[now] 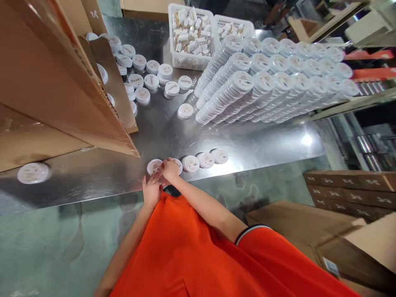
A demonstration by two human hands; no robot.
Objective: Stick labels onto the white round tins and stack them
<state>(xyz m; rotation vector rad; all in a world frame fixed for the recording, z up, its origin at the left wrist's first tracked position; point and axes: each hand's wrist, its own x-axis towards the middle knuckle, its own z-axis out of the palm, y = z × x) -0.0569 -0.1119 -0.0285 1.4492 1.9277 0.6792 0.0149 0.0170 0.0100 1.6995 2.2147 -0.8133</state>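
Both hands meet over the near edge of a metal table (247, 142), at a row of round, flat white jars with labelled tops. My left hand (152, 190) is just below the leftmost jar (154, 166), its fingertips bent together near its lower edge and one outer finger apart. My right hand (170, 170) has closed fingers between that jar and a partly covered second jar (178, 165). Whatever the fingertips pinch is too small to make out. To the right stand a third jar (191, 163) and several more.
Tall leaning stacks of white jars (244, 90) fill the back right. A white basket (192, 62) holds small white-capped pieces. Loose jars (151, 82) lie beside a large cardboard box (62, 82) at left. One jar (33, 173) sits far left. Cartons (349, 187) stand on the right.
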